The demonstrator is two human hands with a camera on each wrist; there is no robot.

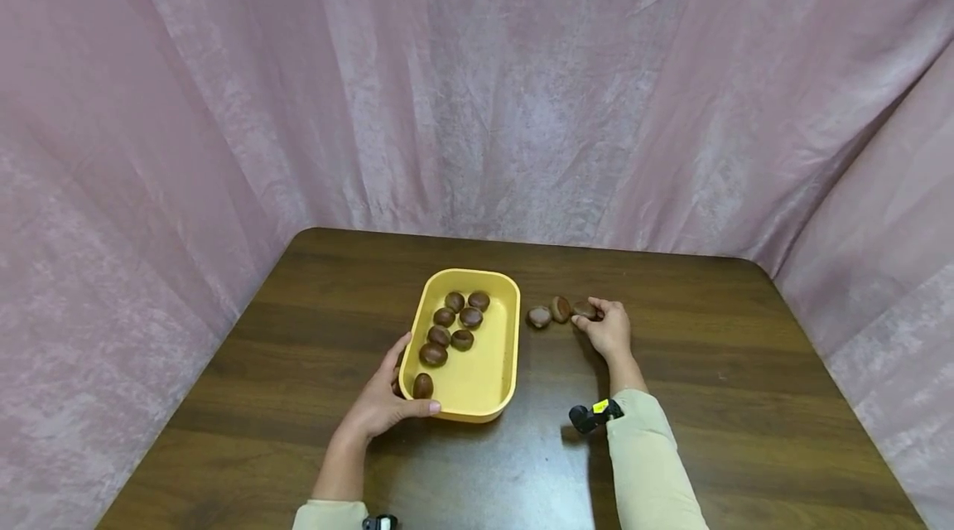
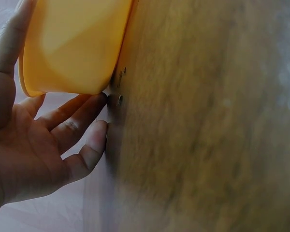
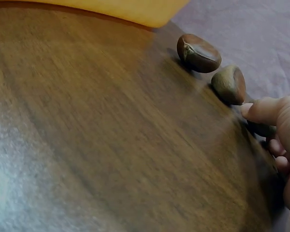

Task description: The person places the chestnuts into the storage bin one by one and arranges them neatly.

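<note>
In the head view my left hand grips the near left corner of a yellow plastic tray, thumb at the near rim and fingers along the left side. Several brown chestnuts lie inside the tray, mostly toward its left. To the right of it, my right hand pinches a chestnut at the table surface, between thumb and fingers. Two more chestnuts, a greyish-looking one and a brown one, sit in a row between that hand and the tray. The thumb partly hides the pinched chestnut in the right wrist view.
Everything stands on a dark brown wooden table with rounded far corners. Pink velvety curtains hang behind its far edge and at both sides. A black camera is strapped to the right wrist, low over the table.
</note>
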